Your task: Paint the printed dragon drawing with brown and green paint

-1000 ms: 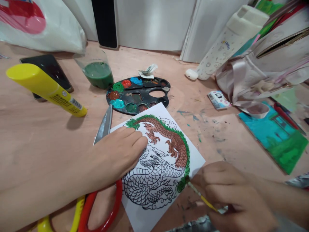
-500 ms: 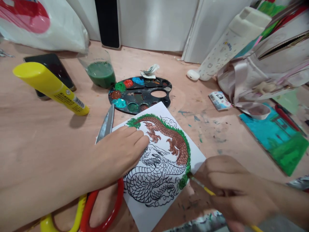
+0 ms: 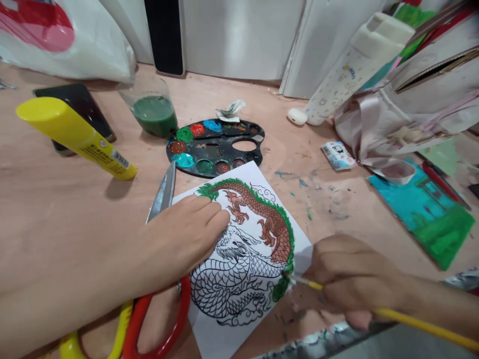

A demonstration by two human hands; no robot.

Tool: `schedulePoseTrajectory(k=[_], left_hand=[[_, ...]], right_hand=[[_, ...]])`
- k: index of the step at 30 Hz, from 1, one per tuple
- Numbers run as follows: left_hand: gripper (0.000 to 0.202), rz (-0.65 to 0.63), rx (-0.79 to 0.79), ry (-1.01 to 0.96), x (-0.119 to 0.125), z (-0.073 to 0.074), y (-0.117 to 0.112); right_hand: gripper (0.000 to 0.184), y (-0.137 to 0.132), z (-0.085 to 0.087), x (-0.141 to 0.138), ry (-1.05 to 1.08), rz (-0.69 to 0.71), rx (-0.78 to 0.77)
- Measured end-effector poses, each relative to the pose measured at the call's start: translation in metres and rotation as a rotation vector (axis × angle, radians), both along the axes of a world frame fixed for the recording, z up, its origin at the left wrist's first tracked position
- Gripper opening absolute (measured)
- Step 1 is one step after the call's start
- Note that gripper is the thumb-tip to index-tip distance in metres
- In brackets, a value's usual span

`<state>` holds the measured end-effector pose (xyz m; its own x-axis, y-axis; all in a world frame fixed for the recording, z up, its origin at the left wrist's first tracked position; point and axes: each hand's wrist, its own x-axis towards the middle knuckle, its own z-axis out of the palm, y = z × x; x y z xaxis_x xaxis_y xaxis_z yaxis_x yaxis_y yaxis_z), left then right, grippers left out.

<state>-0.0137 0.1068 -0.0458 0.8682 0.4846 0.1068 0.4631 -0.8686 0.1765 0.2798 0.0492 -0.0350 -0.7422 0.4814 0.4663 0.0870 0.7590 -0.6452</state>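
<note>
A sheet of white paper (image 3: 224, 344) printed with a line-drawn dragon lies on the table, its upper body painted brown with a green mane. My left hand (image 3: 194, 217) rests closed on the sheet's left part; the inside of the fist is hidden. In my right hand (image 3: 352, 276) is a yellow-handled paintbrush (image 3: 422, 321), its tip on the green edge at the sheet's right. Scissors (image 3: 181, 309) with red and yellow handles lie under my left forearm, one blade showing. Beyond the sheet, a black palette (image 3: 219, 147) holds green, red, blue, brown and turquoise paint.
A cup of green water (image 3: 154, 112), a yellow tube (image 3: 80, 139) and a dark phone (image 3: 80, 107) stand or lie at left. A white bottle (image 3: 359, 65), an earphone case (image 3: 297, 117), a pale bag (image 3: 404, 104) and a small painting (image 3: 426, 214) are at right.
The brush tip has shifted slightly left along the green edge, and the brush handle now lies flatter. The green curl looks fuller and darker. My left hand stays in place on the sheet.
</note>
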Motion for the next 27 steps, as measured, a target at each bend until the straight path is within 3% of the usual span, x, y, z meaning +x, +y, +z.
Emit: schedulePoseTrajectory(k=[3, 7, 12, 15, 20, 24, 27], left_hand=[[0.019, 0.005, -0.003, -0.008, -0.001, 0.000, 0.000], [0.012, -0.016, -0.088, 0.021, -0.004, 0.006, 0.001], [0.018, -0.031, -0.152, -0.059, -0.010, 0.016, 0.003], [0.021, -0.050, -0.150, -0.054, -0.015, 0.019, 0.003], [0.025, -0.058, -0.085, 0.040, -0.019, 0.036, -0.001], [0.021, 0.016, -0.030, 0.143, -0.033, 0.063, -0.025], [0.024, 0.128, 0.072, 0.071, -0.047, 0.078, -0.067]], right_hand=[[0.034, 0.003, 0.003, 0.001, -0.003, -0.006, -0.058], [0.033, 0.004, 0.003, 0.005, 0.080, 0.025, -0.248], [0.020, 0.008, 0.006, 0.014, 0.431, -0.355, -0.461], [0.017, 0.015, 0.013, 0.016, 0.579, -0.513, -0.480], [0.019, 0.021, 0.014, 0.018, 0.542, -0.513, -0.474], [0.021, 0.019, 0.012, 0.015, 0.479, -0.507, -0.555], [0.019, 0.018, 0.012, 0.012, 0.471, -0.549, -0.581]])
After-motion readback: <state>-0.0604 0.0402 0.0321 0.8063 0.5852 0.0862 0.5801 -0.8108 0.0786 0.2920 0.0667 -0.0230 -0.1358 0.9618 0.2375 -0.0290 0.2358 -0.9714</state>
